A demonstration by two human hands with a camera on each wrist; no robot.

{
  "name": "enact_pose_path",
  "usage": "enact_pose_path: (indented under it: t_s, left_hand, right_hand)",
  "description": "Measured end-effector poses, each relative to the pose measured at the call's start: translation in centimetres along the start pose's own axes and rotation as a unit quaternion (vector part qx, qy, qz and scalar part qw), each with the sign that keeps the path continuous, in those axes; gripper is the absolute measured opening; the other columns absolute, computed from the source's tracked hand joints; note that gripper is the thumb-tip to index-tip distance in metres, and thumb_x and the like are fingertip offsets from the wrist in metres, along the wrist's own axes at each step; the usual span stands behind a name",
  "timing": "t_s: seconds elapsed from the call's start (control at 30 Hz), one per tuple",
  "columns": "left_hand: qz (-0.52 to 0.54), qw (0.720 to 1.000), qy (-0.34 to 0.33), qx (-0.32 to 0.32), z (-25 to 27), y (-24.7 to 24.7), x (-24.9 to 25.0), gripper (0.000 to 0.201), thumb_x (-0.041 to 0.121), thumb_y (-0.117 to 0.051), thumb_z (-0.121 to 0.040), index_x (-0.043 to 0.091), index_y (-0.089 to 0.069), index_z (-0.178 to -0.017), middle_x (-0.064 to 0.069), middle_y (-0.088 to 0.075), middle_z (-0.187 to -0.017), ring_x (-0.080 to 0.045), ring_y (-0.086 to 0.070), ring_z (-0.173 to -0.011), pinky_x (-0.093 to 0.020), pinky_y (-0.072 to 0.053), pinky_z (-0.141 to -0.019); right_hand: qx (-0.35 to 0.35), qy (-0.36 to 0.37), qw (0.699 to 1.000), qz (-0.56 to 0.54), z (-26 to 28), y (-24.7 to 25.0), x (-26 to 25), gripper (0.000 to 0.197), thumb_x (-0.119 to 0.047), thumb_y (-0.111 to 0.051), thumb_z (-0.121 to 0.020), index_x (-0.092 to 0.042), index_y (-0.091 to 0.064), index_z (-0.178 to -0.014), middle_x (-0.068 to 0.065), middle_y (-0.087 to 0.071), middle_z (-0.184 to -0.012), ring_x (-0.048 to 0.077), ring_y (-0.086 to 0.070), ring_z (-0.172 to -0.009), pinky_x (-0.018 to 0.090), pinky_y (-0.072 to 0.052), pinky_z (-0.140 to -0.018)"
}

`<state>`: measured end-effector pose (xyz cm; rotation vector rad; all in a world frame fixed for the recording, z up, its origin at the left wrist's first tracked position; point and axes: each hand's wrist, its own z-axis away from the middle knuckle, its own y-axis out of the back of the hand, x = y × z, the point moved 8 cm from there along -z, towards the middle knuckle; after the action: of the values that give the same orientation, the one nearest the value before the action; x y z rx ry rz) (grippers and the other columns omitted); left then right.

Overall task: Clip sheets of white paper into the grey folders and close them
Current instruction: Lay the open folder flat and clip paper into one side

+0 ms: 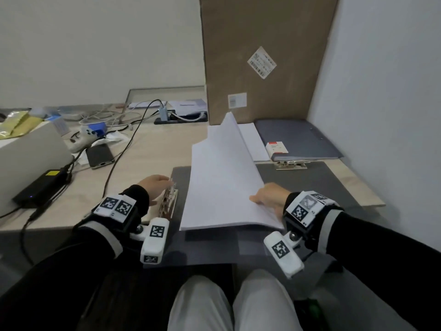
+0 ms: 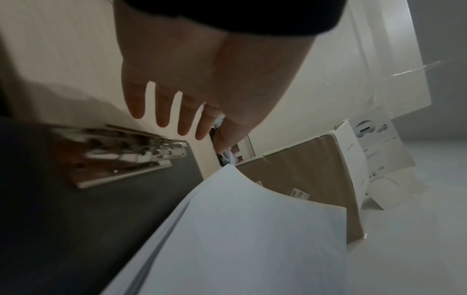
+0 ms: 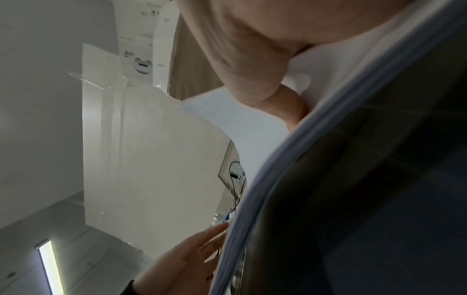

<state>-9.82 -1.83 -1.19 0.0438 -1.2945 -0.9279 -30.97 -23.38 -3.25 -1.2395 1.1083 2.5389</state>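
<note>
While my right hand (image 1: 268, 197) pinches the near right corner of a thick stack of smooth white paper (image 1: 222, 177), the sheets curl up over the open matte grey folder (image 1: 317, 182) on the pale wooden table (image 1: 148, 149). My left hand (image 1: 154, 185), fingers spread, hovers by the shiny metal clip (image 1: 169, 199) to its right. Beyond leans a brown cardboard box (image 1: 262, 56); its labels are unreadable.

paper (image 1: 224, 177) white | folder (image 1: 307, 180) dark grey | clip (image 1: 168, 201) silver | box (image 1: 265, 56) brown
</note>
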Motion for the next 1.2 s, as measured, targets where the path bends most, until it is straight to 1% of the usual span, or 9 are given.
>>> enact_pose_path:
  t_s: [0.1, 0.23, 0.33, 0.43, 0.57, 0.73, 1.0, 1.1, 1.2]
  left_hand:
    - [-0.008, 1.0, 0.011, -0.009, 1.4, -0.6, -1.5, 0.049, 0.026, -0.05, -0.094, 0.009, -0.043, -0.139, -0.01, -0.05, -0.137, -0.026, -0.048, -0.126, -0.041, -0.04, -0.108]
    - [0.103, 0.994, 0.037, -0.02, 2.7, -1.1, -2.2, 0.048, 0.024, -0.053, -0.093, 0.017, -0.04, -0.139, -0.003, -0.054, -0.129, -0.02, -0.058, -0.105, -0.029, -0.055, -0.083]
    - [0.168, 0.983, 0.06, -0.05, 3.6, -1.9, -2.1, 0.007, 0.017, -0.049, -0.094, 0.022, -0.052, -0.098, 0.003, -0.055, -0.089, -0.01, -0.054, -0.079, -0.024, -0.047, -0.058]
    - [0.173, 0.982, 0.049, -0.063, 4.0, -2.4, -1.9, 0.021, 0.013, -0.047, -0.095, 0.022, -0.048, -0.076, 0.003, -0.052, -0.081, -0.009, -0.051, -0.071, -0.02, -0.046, -0.05]
    - [0.133, 0.988, 0.034, -0.076, 4.1, -2.6, -1.7, 0.021, 0.01, -0.046, -0.095, 0.024, -0.057, -0.086, 0.003, -0.054, -0.085, -0.008, -0.051, -0.075, -0.025, -0.042, -0.063]
    - [0.074, 0.992, 0.025, -0.103, 4.1, -2.8, -1.4, 0.036, 0.004, -0.041, -0.095, 0.02, -0.056, -0.124, 0.002, -0.06, -0.098, -0.009, -0.056, -0.084, -0.022, -0.049, -0.065]
    - [0.039, 0.995, 0.018, -0.094, 3.9, -2.6, -1.4, 0.04, 0.001, -0.042, -0.096, 0.013, -0.049, -0.134, 0.001, -0.058, -0.112, -0.018, -0.054, -0.109, -0.026, -0.047, -0.078]
    - [0.035, 0.995, 0.023, -0.089, 3.8, -2.7, -1.6, 0.031, 0.0, -0.04, -0.096, 0.018, -0.054, -0.118, 0.003, -0.06, -0.095, -0.01, -0.057, -0.089, -0.021, -0.052, -0.064]
    - [-0.003, 0.997, 0.023, -0.076, 3.3, -2.4, -1.6, 0.04, 0.004, -0.046, -0.094, 0.018, -0.053, -0.131, -0.005, -0.057, -0.126, -0.02, -0.052, -0.12, -0.03, -0.048, -0.081]
  right_hand:
    - [-0.013, 0.0, 1.0, -0.001, 0.8, -1.3, 0.2, 0.042, -0.013, -0.055, -0.091, 0.004, -0.052, -0.129, 0.02, -0.053, -0.135, 0.033, -0.051, -0.126, 0.025, -0.04, -0.079]
    - [-0.025, 0.006, 1.0, 0.004, 1.5, -2.5, 0.1, 0.042, -0.011, -0.054, -0.092, 0.005, -0.05, -0.131, 0.021, -0.051, -0.138, 0.033, -0.048, -0.128, 0.018, -0.038, -0.058]
    - [-0.034, 0.01, 0.999, 0.011, 1.9, -3.1, 0.1, 0.043, -0.01, -0.054, -0.092, 0.006, -0.048, -0.132, 0.021, -0.05, -0.138, 0.033, -0.048, -0.129, 0.013, -0.034, -0.054]
    - [-0.036, 0.017, 0.999, 0.018, 2.1, -3.3, -0.1, 0.042, -0.009, -0.053, -0.092, 0.006, -0.049, -0.131, 0.022, -0.05, -0.138, 0.032, -0.049, -0.128, 0.011, -0.034, -0.047]
    - [-0.047, 0.019, 0.999, 0.02, 2.5, -3.5, -0.3, 0.042, -0.007, -0.052, -0.093, 0.007, -0.047, -0.132, 0.022, -0.049, -0.139, 0.031, -0.048, -0.13, 0.004, -0.035, -0.036]
    - [-0.047, 0.012, 0.998, 0.025, 2.7, -4.0, 0.3, 0.043, -0.01, -0.053, -0.092, 0.006, -0.049, -0.131, 0.022, -0.05, -0.138, 0.033, -0.048, -0.129, 0.011, -0.033, -0.049]
    - [-0.042, -0.002, 0.999, 0.01, 3.4, -4.7, 0.5, 0.041, -0.009, -0.054, -0.091, 0.008, -0.051, -0.127, 0.025, -0.053, -0.133, 0.037, -0.05, -0.125, 0.017, -0.032, -0.052]
    - [-0.041, -0.011, 0.999, 0.012, 3.5, -4.8, 0.5, 0.041, -0.01, -0.054, -0.09, 0.008, -0.052, -0.127, 0.025, -0.053, -0.133, 0.037, -0.051, -0.124, 0.018, -0.033, -0.053]
    - [-0.034, -0.022, 0.999, 0.019, 4.1, -4.9, 0.4, 0.041, -0.009, -0.053, -0.09, 0.007, -0.051, -0.128, 0.024, -0.054, -0.133, 0.036, -0.052, -0.124, 0.017, -0.032, -0.053]
